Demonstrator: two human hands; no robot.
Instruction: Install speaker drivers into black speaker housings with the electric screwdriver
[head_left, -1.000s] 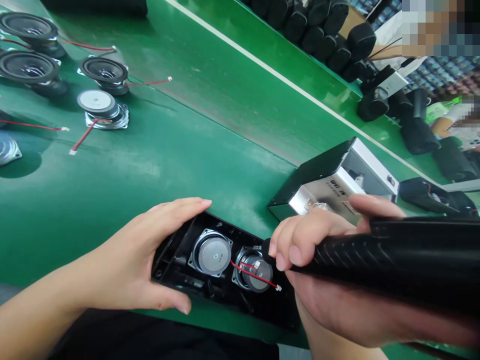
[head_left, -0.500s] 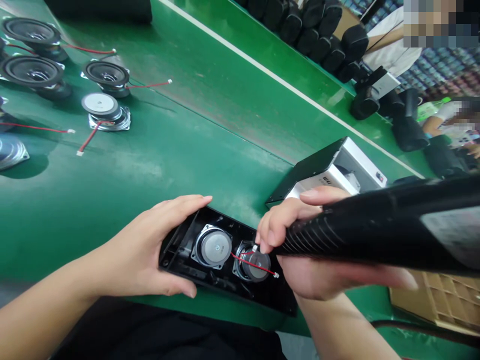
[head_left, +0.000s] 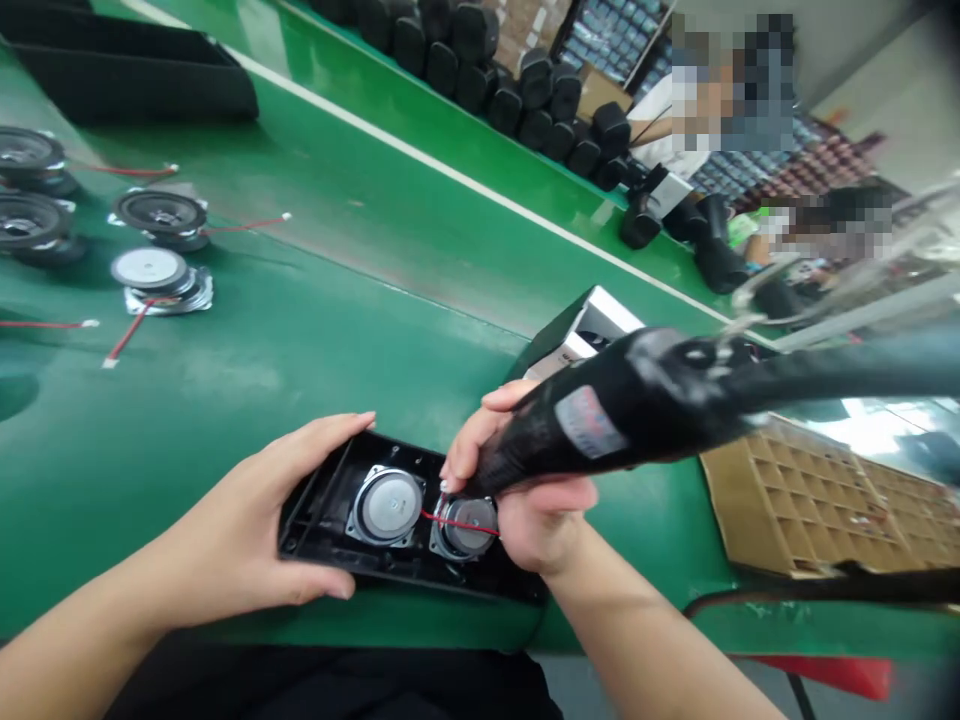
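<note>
From the head camera, the left hand point(head_left: 247, 540) clamps the end of the black speaker case point(head_left: 405, 520) at the near table edge. The right hand point(head_left: 525, 500) is wrapped tight round the electric screwdriver point(head_left: 637, 400), whose tip seems to touch the right speaker point(head_left: 465, 525).

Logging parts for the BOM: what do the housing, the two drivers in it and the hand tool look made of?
Housing: black, dull sheen, ribbed walls; likely moulded plastic.
Drivers: bright silvery backs, square frames; likely metal.
Tool in the right hand: black body, probably plastic, with a label.
Left hand grips the housing's end.
</note>
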